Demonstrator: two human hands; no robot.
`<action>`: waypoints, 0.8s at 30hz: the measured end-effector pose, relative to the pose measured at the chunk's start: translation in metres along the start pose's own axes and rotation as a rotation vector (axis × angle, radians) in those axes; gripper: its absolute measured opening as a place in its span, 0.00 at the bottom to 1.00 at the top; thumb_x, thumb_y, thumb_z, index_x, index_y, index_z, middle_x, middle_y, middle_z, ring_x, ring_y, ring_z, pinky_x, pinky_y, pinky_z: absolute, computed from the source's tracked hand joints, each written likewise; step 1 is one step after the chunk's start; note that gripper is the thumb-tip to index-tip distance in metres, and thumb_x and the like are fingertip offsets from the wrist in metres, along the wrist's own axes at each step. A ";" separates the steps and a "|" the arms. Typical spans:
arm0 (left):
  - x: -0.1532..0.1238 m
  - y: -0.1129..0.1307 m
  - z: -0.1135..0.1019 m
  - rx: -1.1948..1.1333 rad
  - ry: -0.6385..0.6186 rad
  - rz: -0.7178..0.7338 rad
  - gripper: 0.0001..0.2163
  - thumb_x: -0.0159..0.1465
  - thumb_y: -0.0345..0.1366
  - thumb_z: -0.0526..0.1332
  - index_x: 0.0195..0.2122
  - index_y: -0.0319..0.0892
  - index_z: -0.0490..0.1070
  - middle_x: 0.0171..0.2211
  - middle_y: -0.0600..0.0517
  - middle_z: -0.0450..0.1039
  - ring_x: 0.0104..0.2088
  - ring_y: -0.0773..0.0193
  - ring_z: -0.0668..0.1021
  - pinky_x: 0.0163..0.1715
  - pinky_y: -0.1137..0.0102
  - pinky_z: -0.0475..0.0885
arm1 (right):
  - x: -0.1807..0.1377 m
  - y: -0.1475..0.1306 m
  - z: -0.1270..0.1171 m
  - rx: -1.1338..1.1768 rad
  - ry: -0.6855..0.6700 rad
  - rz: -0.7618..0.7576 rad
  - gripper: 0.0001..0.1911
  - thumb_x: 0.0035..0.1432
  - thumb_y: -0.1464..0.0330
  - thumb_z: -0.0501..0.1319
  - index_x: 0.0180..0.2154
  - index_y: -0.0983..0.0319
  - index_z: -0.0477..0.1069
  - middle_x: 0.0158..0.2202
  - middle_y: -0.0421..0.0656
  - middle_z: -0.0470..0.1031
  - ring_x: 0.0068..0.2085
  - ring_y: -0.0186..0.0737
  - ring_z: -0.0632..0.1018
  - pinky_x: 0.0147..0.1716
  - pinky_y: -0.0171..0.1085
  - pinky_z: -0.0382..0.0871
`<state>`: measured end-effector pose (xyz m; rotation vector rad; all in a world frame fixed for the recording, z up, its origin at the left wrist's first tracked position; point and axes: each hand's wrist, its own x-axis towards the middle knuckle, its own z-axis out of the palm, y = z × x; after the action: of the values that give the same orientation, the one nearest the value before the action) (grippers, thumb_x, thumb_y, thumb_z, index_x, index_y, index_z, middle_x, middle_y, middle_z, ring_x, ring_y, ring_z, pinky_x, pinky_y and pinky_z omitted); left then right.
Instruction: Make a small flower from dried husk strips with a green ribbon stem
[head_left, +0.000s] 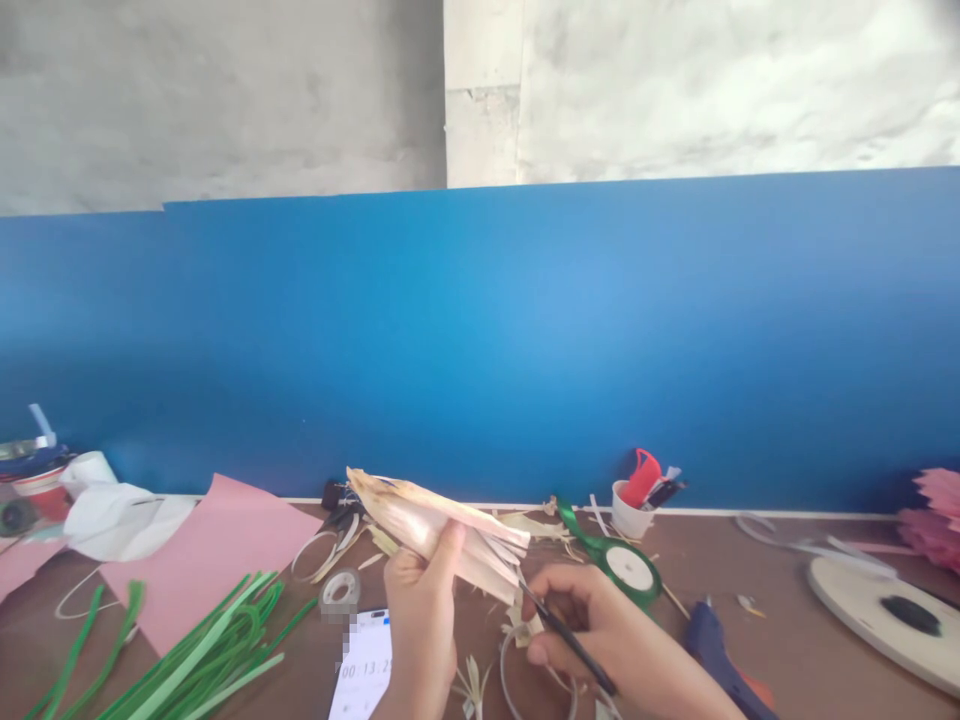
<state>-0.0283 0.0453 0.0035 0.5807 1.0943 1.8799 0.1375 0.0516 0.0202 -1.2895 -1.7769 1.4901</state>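
Note:
My left hand (424, 610) pinches a bundle of pale, dried corn husk (427, 525), thumb on top. The husk points up and left to a brownish tip, and its layered, loose end faces my right hand. In my right hand (581, 610), the fingers are closed around a slim black tool (566, 638). Its thin front end touches or lies very near the husk's lower right edge; the frame does not show which. Fingers partly cover the tool, so its exact kind is unclear. Below the hands lie husk scraps (471, 688).
Green stems (217, 650), pink paper (217, 540), a tape roll (340, 590) and a phone (364, 665) showing a timer lie left. Rightward are a green ribbon spool (630, 568), a white cup (630, 515), a blue glue gun (716, 655) and a round board (862, 610). A blue partition (480, 340) stands behind.

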 end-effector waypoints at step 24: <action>0.017 0.003 -0.006 0.128 0.140 0.089 0.20 0.47 0.46 0.70 0.13 0.42 0.60 0.11 0.61 0.54 0.15 0.72 0.59 0.15 0.74 0.53 | -0.002 0.010 -0.023 0.133 -0.262 -0.054 0.18 0.47 0.60 0.68 0.34 0.64 0.66 0.23 0.36 0.70 0.22 0.28 0.70 0.23 0.29 0.63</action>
<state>-0.0430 0.0560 0.0021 0.5852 1.3071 1.9610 0.1611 0.0608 0.0175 -1.0109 -1.8191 1.7798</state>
